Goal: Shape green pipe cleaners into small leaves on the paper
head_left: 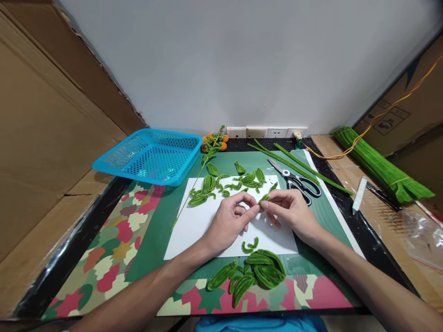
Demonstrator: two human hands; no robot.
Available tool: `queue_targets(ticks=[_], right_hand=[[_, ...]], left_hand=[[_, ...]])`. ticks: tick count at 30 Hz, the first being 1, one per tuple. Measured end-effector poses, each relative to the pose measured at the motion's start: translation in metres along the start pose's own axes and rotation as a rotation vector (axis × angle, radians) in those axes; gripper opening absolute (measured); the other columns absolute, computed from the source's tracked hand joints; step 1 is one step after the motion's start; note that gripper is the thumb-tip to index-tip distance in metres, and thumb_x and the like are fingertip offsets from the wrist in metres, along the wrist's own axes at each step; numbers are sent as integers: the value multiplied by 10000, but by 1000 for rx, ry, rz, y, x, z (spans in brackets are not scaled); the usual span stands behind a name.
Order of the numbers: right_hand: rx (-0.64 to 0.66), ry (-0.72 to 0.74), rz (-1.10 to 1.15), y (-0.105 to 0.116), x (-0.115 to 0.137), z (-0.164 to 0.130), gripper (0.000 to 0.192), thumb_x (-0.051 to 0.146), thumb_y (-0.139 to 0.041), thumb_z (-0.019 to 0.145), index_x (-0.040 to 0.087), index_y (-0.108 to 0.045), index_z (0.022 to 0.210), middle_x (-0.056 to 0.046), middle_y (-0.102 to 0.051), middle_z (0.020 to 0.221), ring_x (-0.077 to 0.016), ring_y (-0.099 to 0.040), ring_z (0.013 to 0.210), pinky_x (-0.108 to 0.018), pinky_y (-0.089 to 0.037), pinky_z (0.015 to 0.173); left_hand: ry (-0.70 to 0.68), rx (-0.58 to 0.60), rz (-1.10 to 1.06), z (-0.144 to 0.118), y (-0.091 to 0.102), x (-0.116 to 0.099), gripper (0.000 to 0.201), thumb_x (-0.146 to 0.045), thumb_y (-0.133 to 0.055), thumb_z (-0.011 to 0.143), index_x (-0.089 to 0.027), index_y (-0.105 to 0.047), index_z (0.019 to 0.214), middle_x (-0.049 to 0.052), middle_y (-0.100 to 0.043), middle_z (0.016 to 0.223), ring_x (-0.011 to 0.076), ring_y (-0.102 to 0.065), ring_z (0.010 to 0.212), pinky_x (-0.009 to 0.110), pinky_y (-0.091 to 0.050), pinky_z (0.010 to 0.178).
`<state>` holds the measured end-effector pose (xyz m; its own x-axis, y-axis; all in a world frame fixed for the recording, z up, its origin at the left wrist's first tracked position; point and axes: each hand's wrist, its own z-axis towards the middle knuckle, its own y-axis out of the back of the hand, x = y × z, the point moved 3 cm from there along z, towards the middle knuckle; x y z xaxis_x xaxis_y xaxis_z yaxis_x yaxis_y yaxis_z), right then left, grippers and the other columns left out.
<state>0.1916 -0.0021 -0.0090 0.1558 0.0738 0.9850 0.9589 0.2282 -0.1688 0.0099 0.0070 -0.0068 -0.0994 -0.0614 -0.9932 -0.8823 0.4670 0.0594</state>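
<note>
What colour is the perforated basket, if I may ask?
Bright blue basket, clearest in the head view.

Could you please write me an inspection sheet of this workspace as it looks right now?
Surface: green cutting mat with a white paper sheet over a patterned cover.
Job's things: small green pipe-cleaner leaf pinched between both hands; finished leaves in a far group and a near pile.
Clutter: scissors, loose green stems, blue basket, orange-flower sprig, pipe-cleaner bundle, white tool.
Grippers: left hand and right hand, fingertips closed on the leaf.
Cables: orange-yellow wire at right.
Surroundings: white wall with sockets; cardboard on both sides.
</note>
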Motion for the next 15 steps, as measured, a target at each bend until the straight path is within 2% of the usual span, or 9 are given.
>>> queue_targets(ticks=[7,15], right_hand=[[4,-11,-45,1,-1,0,312,442,-871,810,170,-741,890,7,-666,627,-103,-526,462,-224,-432,446],[-3,4,-122,2,2,-1,273,435,-847,830,164,-820,846,-28,-693,666,-108,-525,508,-240,-409,479]], left_hand=[[-3,0,16,-1,0,-2,266,-430,-721,954,-186,-616,963,-69,-513,652,76,-528,502,170,-426,457],[12,-42,73,-1,3,-3,308,-429,-781,906,-184,-629,1017,-58,-568,690,71,-533,497,168,-391,453]])
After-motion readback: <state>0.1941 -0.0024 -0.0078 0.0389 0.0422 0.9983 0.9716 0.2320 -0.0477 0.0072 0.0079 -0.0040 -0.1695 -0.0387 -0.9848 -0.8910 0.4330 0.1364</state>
